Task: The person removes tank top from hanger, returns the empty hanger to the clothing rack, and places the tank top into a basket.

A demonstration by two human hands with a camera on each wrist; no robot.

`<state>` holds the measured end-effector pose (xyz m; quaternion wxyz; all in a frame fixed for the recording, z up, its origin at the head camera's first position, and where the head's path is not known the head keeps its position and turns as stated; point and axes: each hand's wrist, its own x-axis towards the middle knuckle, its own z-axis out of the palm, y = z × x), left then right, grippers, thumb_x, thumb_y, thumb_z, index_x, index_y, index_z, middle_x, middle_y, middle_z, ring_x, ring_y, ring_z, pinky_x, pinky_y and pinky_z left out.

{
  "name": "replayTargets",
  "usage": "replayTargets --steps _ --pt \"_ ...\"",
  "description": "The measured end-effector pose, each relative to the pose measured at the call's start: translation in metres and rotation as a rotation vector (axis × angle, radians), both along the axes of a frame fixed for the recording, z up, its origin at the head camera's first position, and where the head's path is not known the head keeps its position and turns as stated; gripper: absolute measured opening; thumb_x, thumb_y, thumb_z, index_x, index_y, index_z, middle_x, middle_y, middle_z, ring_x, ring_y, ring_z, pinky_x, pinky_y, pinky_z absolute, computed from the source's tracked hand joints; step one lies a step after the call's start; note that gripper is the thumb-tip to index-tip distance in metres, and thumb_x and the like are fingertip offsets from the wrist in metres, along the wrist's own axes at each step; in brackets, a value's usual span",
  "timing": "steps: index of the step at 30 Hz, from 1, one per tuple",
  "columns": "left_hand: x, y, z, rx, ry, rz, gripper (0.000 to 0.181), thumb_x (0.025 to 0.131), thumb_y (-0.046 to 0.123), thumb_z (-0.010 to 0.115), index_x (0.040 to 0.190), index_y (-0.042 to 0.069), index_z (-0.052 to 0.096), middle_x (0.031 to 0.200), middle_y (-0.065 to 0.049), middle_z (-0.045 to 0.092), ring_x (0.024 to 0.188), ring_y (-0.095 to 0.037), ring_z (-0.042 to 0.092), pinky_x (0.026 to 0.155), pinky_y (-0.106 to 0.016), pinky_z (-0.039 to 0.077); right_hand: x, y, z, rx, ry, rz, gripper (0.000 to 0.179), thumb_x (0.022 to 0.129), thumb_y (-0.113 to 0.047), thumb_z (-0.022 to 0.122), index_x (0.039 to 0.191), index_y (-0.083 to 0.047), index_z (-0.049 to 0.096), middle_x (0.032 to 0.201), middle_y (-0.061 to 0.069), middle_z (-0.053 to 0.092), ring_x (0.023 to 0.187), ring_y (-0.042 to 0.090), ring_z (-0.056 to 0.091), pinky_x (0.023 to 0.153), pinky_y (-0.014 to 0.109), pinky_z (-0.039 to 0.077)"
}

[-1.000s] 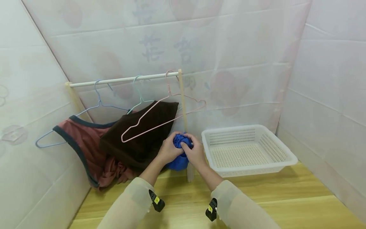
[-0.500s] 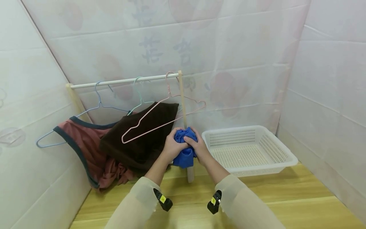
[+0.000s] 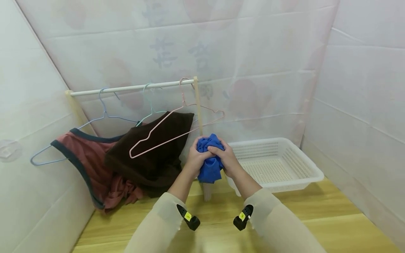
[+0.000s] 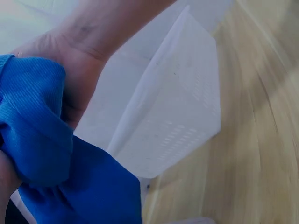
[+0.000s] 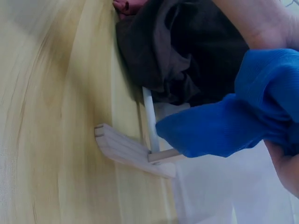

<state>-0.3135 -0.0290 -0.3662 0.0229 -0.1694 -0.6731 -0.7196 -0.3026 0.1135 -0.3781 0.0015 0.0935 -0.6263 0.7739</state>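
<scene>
A bunched blue ribbed cloth [image 3: 210, 168] is gripped between both hands in front of the rack's right post. My left hand [image 3: 196, 158] curls round its left side, and my right hand [image 3: 229, 160] holds the right side, thumbs meeting across the front. One fold hangs below the hands, also seen in the left wrist view as a blue flap [image 4: 98, 182]. In the right wrist view, the cloth's loose end [image 5: 205, 128] overlaps the rack's upright. Most fingers are hidden behind the fabric. Up and left of the hands, a bare pink hanger [image 3: 162, 144] hangs from the rail.
The rack's white rail [image 3: 126, 88] also carries a blue hanger with a dark-trimmed reddish garment [image 3: 80, 149] and a green hanger with a dark brown garment [image 3: 152, 168]. A white plastic basket [image 3: 292, 184] stands right of the hands. The rack's wooden foot [image 5: 128, 149] rests on the table.
Both hands have risen slightly and shifted right with the blue cloth. The cloth is bunched differently, with more showing above the thumbs. The hangers and basket keep their places.
</scene>
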Motion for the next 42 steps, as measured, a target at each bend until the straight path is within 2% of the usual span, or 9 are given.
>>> replayTargets --steps 10,15,19,22,26,29,32,36,42 --pt "0.002 0.004 -0.007 -0.174 0.016 0.049 0.077 0.078 0.03 0.081 0.145 0.027 0.044 0.142 -0.005 0.05 0.126 -0.03 0.049 0.103 -0.052 0.042 -0.006 0.011 -0.001 0.129 0.106 -0.184 0.053 0.082 -0.025 0.078 0.131 -0.019 0.057 0.134 0.008 0.056 0.12 0.028 0.054 0.098 0.044 0.048" --pt "0.004 -0.001 -0.019 -0.117 0.008 0.085 0.071 0.084 0.037 0.075 0.145 0.018 0.043 0.141 -0.012 0.05 0.128 -0.03 0.048 0.106 -0.051 0.042 -0.006 0.019 0.006 0.057 0.14 -0.214 0.05 0.083 -0.019 0.077 0.129 -0.016 0.057 0.131 0.008 0.057 0.118 0.025 0.055 0.098 0.041 0.049" --pt "0.006 -0.001 -0.039 -0.039 0.017 0.225 0.051 0.091 0.037 0.067 0.13 0.006 0.055 0.119 -0.01 0.06 0.104 -0.019 0.056 0.091 -0.033 0.048 -0.005 0.026 0.016 -0.063 0.147 -0.216 0.046 0.084 -0.013 0.074 0.127 -0.014 0.056 0.13 0.007 0.056 0.118 0.023 0.054 0.098 0.036 0.048" --pt "0.012 0.001 -0.054 0.0 -0.119 0.268 0.043 0.098 0.044 0.057 0.113 0.004 0.058 0.096 -0.004 0.061 0.08 -0.012 0.055 0.068 -0.026 0.047 -0.002 0.03 0.023 -0.133 0.15 -0.202 0.044 0.086 -0.012 0.071 0.126 -0.015 0.056 0.129 0.006 0.055 0.117 0.023 0.054 0.097 0.033 0.048" --pt "0.024 0.007 -0.063 0.098 -0.36 0.129 0.066 0.099 0.063 0.037 0.114 0.002 0.057 0.091 -0.012 0.066 0.071 -0.017 0.063 0.06 -0.033 0.053 0.002 0.031 0.032 -0.211 0.158 -0.169 0.044 0.087 -0.01 0.068 0.128 -0.016 0.054 0.128 0.005 0.055 0.116 0.021 0.055 0.096 0.03 0.049" --pt "0.026 0.013 -0.07 0.196 -0.475 -0.034 0.094 0.092 0.077 0.026 0.135 -0.003 0.048 0.116 -0.023 0.066 0.094 -0.029 0.07 0.082 -0.043 0.057 0.003 0.032 0.036 -0.253 0.178 -0.145 0.043 0.088 -0.008 0.065 0.129 -0.017 0.053 0.126 0.003 0.056 0.114 0.019 0.056 0.094 0.028 0.049" --pt "0.021 0.018 -0.073 0.303 -0.539 -0.17 0.106 0.087 0.084 0.021 0.149 -0.001 0.031 0.138 -0.03 0.051 0.122 -0.042 0.057 0.102 -0.054 0.044 0.003 0.032 0.037 -0.272 0.2 -0.126 0.041 0.089 -0.007 0.063 0.127 -0.016 0.054 0.123 0.003 0.057 0.112 0.018 0.056 0.094 0.028 0.049" --pt "0.018 0.021 -0.063 0.393 -0.507 -0.218 0.1 0.086 0.084 0.023 0.156 0.012 0.022 0.151 -0.024 0.04 0.137 -0.042 0.042 0.111 -0.06 0.032 0.004 0.031 0.035 -0.275 0.197 -0.105 0.039 0.09 -0.007 0.062 0.127 -0.016 0.054 0.123 0.002 0.058 0.112 0.018 0.056 0.094 0.028 0.049" --pt "0.019 0.025 -0.047 0.424 -0.401 -0.235 0.082 0.093 0.077 0.022 0.156 0.024 0.022 0.158 -0.008 0.033 0.143 -0.029 0.034 0.115 -0.053 0.028 0.003 0.034 0.03 -0.267 0.164 -0.127 0.041 0.088 -0.009 0.065 0.127 -0.017 0.055 0.123 0.001 0.057 0.11 0.017 0.056 0.093 0.026 0.049"
